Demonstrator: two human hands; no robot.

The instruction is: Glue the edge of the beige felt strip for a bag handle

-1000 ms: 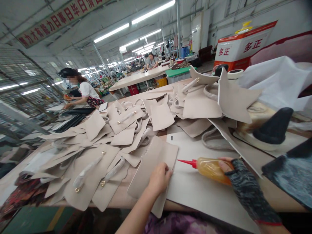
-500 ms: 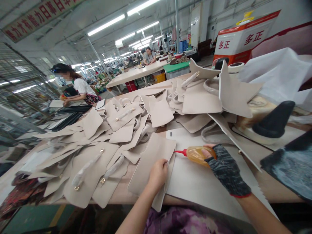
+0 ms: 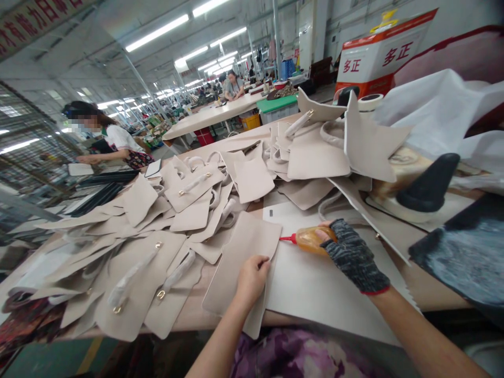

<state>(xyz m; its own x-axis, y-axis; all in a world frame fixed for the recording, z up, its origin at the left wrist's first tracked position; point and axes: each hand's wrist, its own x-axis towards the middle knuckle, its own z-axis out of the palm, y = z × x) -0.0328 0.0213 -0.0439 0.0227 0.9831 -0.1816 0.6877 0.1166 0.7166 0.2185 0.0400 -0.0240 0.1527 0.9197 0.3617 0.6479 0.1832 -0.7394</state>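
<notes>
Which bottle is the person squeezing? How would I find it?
Look at the white sheet on the long table's near edge. Above it the gloved right hand holds a small amber bottle lying sideways. Its red pointed nozzle touches the beige piece's edge.

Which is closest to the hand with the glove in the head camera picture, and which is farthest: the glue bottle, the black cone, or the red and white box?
From the right hand:
1. Glue bottle: held in that hand, its red tip pointing left.
2. Black cone: farther back on the right of the table.
3. Red and white box: far back, upper right.
</notes>
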